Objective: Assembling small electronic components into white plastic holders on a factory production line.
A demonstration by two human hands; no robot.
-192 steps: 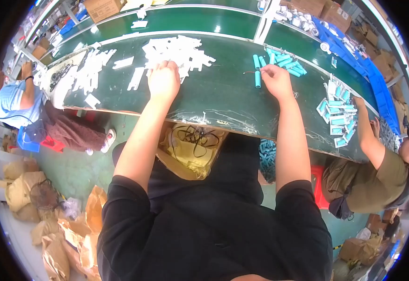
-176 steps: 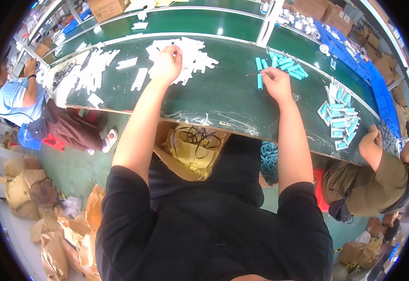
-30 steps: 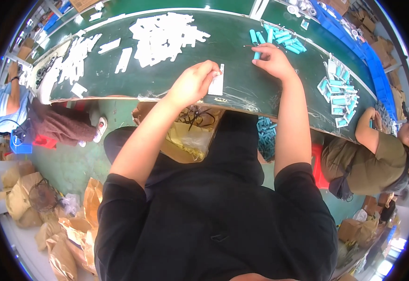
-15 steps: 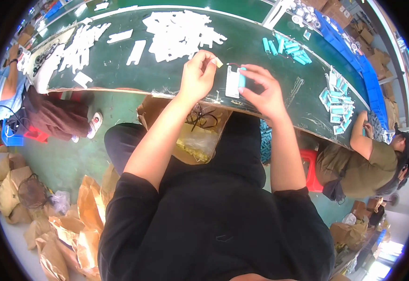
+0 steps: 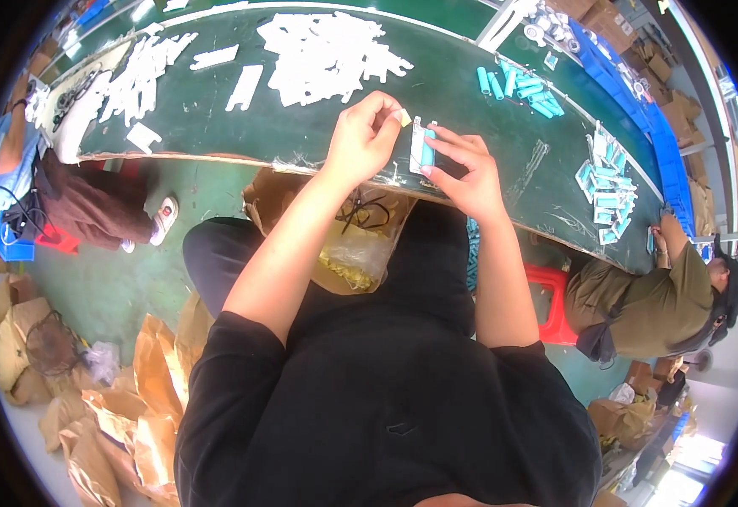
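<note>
My left hand (image 5: pixel 359 142) pinches a small pale yellow piece (image 5: pixel 404 118) between thumb and fingertips, at the table's near edge. Just right of it, my right hand (image 5: pixel 473 176) grips a white plastic casing (image 5: pixel 416 156) by its side, fingers above and thumb below. A teal cylindrical cell (image 5: pixel 428 149) lies along the casing's right side, under my fingertips. A gap separates the yellow piece from the casing. Far ahead is a heap of white plastic casings (image 5: pixel 318 59). Loose teal cells (image 5: pixel 528 89) lie at the far right.
Casings with teal cells (image 5: pixel 610 190) are piled on the right of the green table (image 5: pixel 208 114). More white parts (image 5: pixel 145 80) lie left. An open carton (image 5: pixel 272 203) stands below the edge. Co-workers sit at right (image 5: pixel 639 300) and left (image 5: pixel 90 198). Blue bins (image 5: pixel 631 101) line the back right.
The yellow piece in my left hand has moved slightly right, toward the casing. My right hand has shifted a little left and now wraps the cell and casing together.
</note>
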